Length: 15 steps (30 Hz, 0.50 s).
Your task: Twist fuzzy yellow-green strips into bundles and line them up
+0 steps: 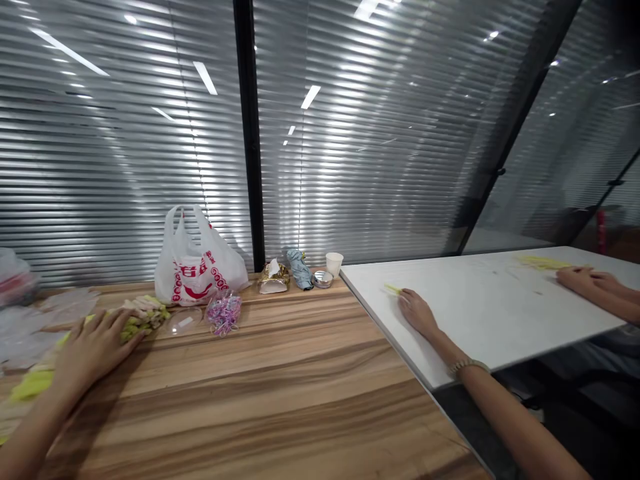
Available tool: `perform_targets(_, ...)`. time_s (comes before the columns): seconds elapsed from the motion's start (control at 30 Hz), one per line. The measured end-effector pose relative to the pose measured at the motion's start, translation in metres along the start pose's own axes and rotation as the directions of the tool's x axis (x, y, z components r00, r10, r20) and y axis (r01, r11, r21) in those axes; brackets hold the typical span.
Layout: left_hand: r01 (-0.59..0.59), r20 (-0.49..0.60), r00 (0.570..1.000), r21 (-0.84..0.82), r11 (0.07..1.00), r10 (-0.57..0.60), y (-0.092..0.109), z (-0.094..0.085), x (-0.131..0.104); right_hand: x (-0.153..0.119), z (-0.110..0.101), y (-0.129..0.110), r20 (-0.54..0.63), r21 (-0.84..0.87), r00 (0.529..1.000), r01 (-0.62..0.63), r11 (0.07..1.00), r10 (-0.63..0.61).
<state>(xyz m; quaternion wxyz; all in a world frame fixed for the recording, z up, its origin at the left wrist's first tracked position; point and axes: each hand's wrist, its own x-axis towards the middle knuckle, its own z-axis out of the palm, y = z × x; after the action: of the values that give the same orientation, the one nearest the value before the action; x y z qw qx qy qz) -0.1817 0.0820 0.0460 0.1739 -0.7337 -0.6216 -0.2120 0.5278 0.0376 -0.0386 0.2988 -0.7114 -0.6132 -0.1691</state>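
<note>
My left hand (97, 347) lies flat, fingers spread, on a pile of yellow and whitish soft strips (140, 316) at the left of the wood-grain table. Folded bright yellow material (33, 385) shows beside its wrist. Reaching over to the white table, my right hand (416, 311) wears a beaded bracelet (469, 365) on its wrist. A thin yellow strip (392, 289) sticks out from its closed fingertips; the end between the fingers is hidden.
Behind stand a white plastic bag (200, 267), a clear lid (184, 321), a purple-pink tangle (223, 312), a gold tissue pack (274, 278), a folded umbrella (300, 269), a round tin (322, 279) and a paper cup (334, 264). Another person's hands (583, 280) rest near yellow strips (543, 262).
</note>
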Motion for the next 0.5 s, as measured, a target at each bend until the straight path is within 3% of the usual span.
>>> perform_targets(0.1,-0.029,-0.019,0.999,0.276,0.961,0.036,0.003,0.005,0.001,0.002,-0.003,-0.066,-0.049,0.274,0.997,0.065,0.96,-0.053)
perform_targets(0.23,-0.039,-0.007,0.999,0.338,0.94,0.044,0.014,0.006,0.007,-0.005,-0.009,-0.164,0.005,0.596,0.994,0.084,0.799,-0.109)
perform_targets(0.33,-0.081,-0.07,0.992,0.276,0.958,0.104,0.034,-0.005,0.012,-0.017,-0.009,-0.232,0.094,0.794,0.984,0.017,0.608,-0.151)
perform_targets(0.4,-0.111,-0.13,0.983,0.157,0.981,0.132,0.055,-0.014,0.014,-0.025,-0.004,-0.273,0.185,0.886,0.976,-0.114,0.449,-0.117)
perform_targets(0.5,-0.148,-0.176,0.976,-0.111,0.983,0.127,0.096,-0.024,0.01,-0.038,0.007,-0.324,0.368,0.911,0.926,-0.341,0.231,-0.085)
